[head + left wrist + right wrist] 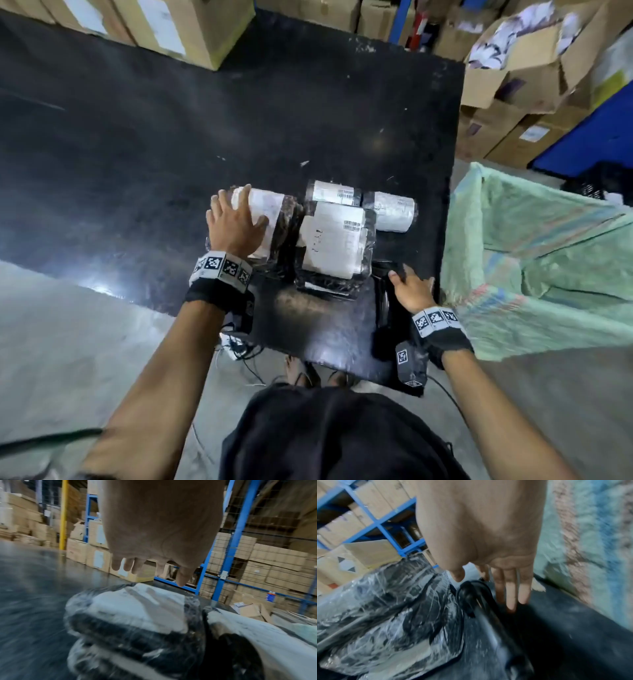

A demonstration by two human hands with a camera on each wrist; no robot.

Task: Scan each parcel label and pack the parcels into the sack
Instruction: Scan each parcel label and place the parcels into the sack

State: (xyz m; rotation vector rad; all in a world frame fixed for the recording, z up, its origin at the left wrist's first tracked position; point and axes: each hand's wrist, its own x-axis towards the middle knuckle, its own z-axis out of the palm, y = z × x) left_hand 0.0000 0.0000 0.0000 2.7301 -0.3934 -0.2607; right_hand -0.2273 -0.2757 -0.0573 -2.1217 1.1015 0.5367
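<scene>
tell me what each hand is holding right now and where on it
Nothing is gripped. The left hand lies open on the leftmost parcel; the right hand, fingers straight, reaches to the black scanner.

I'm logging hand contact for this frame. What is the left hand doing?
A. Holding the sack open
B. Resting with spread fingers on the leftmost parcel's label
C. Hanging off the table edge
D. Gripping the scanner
B: the head view shows the left hand laid with fingers spread on the leftmost parcel, far from the sack.
</scene>
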